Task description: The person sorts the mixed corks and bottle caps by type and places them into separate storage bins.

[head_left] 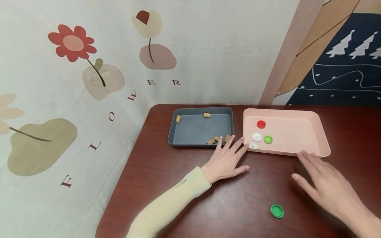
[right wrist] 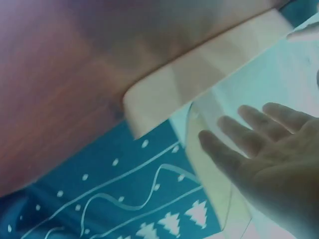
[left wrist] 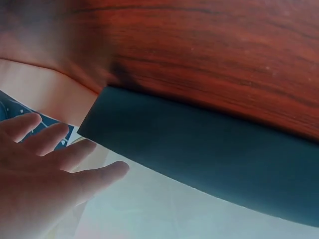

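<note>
My left hand [head_left: 224,162] is spread with straight fingers at the near right corner of the grey tray [head_left: 202,127], its fingertips overlapping the rim in the head view. Several corks lie in that tray, among them one cork [head_left: 207,115] at the back. My right hand [head_left: 330,185], slightly blurred, is held with extended fingers near the front edge of the pink tray [head_left: 291,129]. That tray holds a red cap [head_left: 261,124], a white cap [head_left: 257,137], a light green cap [head_left: 268,139] and a clear piece [head_left: 253,145]. Neither hand holds anything.
A green cap [head_left: 277,211] lies on the dark red table [head_left: 238,205], nearer than both trays and between the forearms. Behind the table hangs a pale cloth [head_left: 208,49] with printed flowers. A dark blue panel [head_left: 345,76] with white trees is at right.
</note>
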A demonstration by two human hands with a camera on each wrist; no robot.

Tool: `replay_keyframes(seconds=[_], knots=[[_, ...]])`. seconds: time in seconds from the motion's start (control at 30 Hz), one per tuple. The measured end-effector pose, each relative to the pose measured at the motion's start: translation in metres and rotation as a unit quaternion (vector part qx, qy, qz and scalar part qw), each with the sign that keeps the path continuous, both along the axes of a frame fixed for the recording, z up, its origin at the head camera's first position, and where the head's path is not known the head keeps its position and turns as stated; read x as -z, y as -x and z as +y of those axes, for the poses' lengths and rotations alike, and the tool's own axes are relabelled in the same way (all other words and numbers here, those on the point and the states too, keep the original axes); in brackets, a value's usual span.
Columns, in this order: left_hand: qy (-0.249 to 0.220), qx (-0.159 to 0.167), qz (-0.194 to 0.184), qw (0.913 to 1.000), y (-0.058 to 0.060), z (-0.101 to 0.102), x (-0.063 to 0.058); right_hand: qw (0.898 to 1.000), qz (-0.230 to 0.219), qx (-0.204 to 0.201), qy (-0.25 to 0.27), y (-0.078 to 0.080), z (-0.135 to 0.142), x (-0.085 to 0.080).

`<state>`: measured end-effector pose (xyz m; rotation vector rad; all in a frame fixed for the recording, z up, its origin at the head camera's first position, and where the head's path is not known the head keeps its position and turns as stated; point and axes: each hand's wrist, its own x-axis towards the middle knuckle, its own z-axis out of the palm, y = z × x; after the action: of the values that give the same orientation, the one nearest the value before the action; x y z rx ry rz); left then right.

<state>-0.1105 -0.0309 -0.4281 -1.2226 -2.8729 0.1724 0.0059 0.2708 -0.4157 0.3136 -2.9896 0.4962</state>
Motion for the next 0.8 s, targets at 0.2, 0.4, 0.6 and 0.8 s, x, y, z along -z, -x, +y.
replay_keyframes(seconds=[0.2, 0.4, 0.6, 0.8], knots=[[-0.001, 0.003, -0.006, 1.0, 0.002, -0.002, 0.001, 0.997, 0.002, -0.072, 0.021, -0.019, -0.022, 0.003], [-0.006, 0.007, -0.012, 0.9999, 0.002, -0.002, 0.001, 0.992, -0.048, -0.12, 0.014, -0.031, -0.038, 0.004], [-0.014, 0.003, -0.018, 0.9997, 0.003, -0.002, 0.0, 0.98, -0.086, -0.177, -0.008, -0.038, -0.044, 0.008], [-0.016, 0.003, -0.023, 0.9996, 0.003, -0.002, 0.0, 0.974, -0.063, -0.217, -0.015, -0.041, -0.042, 0.019]])
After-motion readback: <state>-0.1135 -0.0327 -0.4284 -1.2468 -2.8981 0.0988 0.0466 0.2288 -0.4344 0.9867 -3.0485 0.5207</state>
